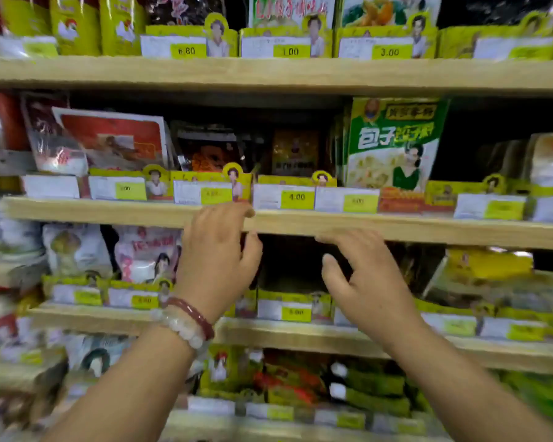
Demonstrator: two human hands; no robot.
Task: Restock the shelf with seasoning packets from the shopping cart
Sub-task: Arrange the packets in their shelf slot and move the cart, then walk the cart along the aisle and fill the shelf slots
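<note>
Nearest: two bare forearms reach up and fwd. Left wrist wears bead bracelets [186, 323], one pale, one dark red.

Left hand [216, 260] is raised in front of the wooden shelf edge [396, 229], fingers loosely spread, fingertips up near the lip just below a price tag [201, 194]; holds nothing. Whether it actually touches the wood, can't tell w/ the blur. Right hand [364, 282] is also empty, fingers spread and slightly bent, in front of a dark gap [288, 266] on the shelf level below.

No seasoning packet in either hand, and the shopping cart isn't in view, so the stock to be shelved is out of frame. Judgement: hands are between packets, or sizing up the slot.

Behind: a green-and-white packet [393, 141] stands upright on the middle shelf, just right of a dim, thin-stocked stretch w/ a small dark packet [296, 151] set back. Red packets [109, 138] at left lean at a tilt.

Risks:
- Left fingertips are v. close to the yellow tag holders; a brush could knock tags loose or shift them.
- Leaning red packets could slide fwd if bumped.
- Dark gaps hide the depth, so a packet pushed in blind could topple what's at the back.
- Tags are blurred, so wrong-slot restock is poss.
</note>
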